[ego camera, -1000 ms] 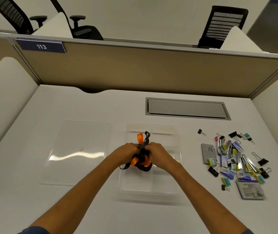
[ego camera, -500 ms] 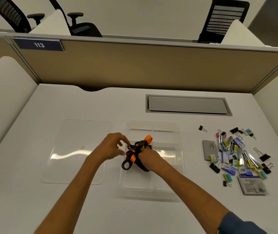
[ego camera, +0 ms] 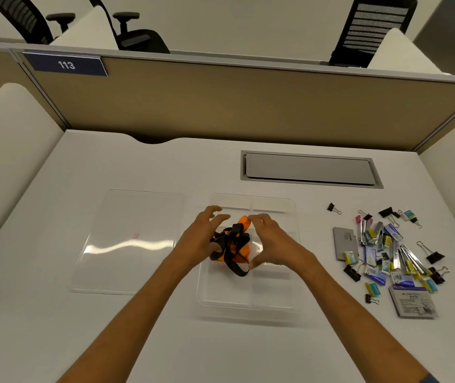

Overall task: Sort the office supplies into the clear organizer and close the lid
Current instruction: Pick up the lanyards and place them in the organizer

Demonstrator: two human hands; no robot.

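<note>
A tangled bundle of orange and black lanyards (ego camera: 233,244) lies in the left middle part of the clear organizer (ego camera: 248,302), a shallow tray with several compartments at the desk's centre. My left hand (ego camera: 202,237) is against the bundle's left side and my right hand (ego camera: 274,241) against its right, both with fingers spread and cupped around it, fingertips touching the straps. The clear lid (ego camera: 129,244) lies flat on the desk to the left of the organizer.
A pile of binder clips and small coloured packets (ego camera: 392,252) lies to the right, with a grey card case (ego camera: 345,243), a printed packet (ego camera: 411,302) and a lone black clip (ego camera: 332,208). A grey cable hatch (ego camera: 309,168) sits behind; a tan partition (ego camera: 248,106) closes the back.
Both hands were closed on the lanyard bundle a second ago. The bundle has come down into the organizer and both hands have spread their fingers beside it.
</note>
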